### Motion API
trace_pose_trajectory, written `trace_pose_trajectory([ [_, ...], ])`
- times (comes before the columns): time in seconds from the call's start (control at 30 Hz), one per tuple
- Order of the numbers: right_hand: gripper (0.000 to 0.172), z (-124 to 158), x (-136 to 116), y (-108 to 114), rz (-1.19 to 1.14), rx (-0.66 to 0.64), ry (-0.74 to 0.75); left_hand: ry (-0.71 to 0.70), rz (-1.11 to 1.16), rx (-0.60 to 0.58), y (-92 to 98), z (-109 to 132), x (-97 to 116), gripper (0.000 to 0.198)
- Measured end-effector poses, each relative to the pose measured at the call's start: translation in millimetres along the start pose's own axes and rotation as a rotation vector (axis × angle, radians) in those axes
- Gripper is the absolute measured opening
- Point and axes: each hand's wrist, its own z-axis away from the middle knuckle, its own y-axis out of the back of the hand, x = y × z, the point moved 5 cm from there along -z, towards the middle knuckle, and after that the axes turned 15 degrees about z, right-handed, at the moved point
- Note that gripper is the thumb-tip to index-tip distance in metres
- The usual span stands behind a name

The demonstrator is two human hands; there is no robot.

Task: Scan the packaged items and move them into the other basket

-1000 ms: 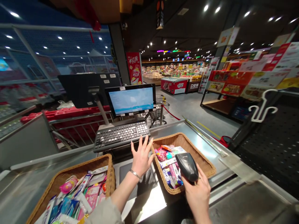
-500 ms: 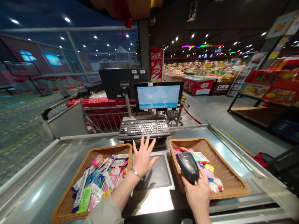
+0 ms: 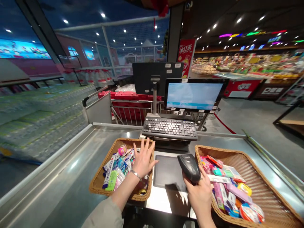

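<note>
Black scanner [image 3: 190, 167] gripped in the right hand [image 3: 200, 196], beside a wicker basket [image 3: 261, 167]. Left hand [image 3: 143, 161] hovers spread open above another basket [image 3: 133, 141].

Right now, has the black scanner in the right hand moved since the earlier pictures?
Yes, leftward: judged against the black counter pad, the scanner now hangs over the pad's right edge, no longer above the right wicker basket.

A thin silver bracelet [image 3: 136, 175] rings the left wrist [image 3: 132, 179]; pale beige sleeve [image 3: 103, 218] above.
</note>
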Motion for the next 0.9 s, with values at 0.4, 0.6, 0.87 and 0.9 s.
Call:
trace_pose_trajectory([
  [0.4,0.042,7,-37,-33,-0.062,-0.097,0.087,0.19,-0.082,-0.044,-3.6,43,-85,0.082],
  [0.6,0.043,11,-39,-40,-0.069,-0.16,0.063,0.265,-0.093,-0.131,-8.3,57,-111,0.081],
  [0.87,0.033,13,-38,-41,-0.078,-0.155,0.111,0.318,-0.12,-0.247,-12.1,74,-139,0.078],
  [0.9,0.033,14,-39,-41,-0.078,-0.154,0.111,0.32,-0.12,-0.257,-12.6,75,-142,0.078],
])
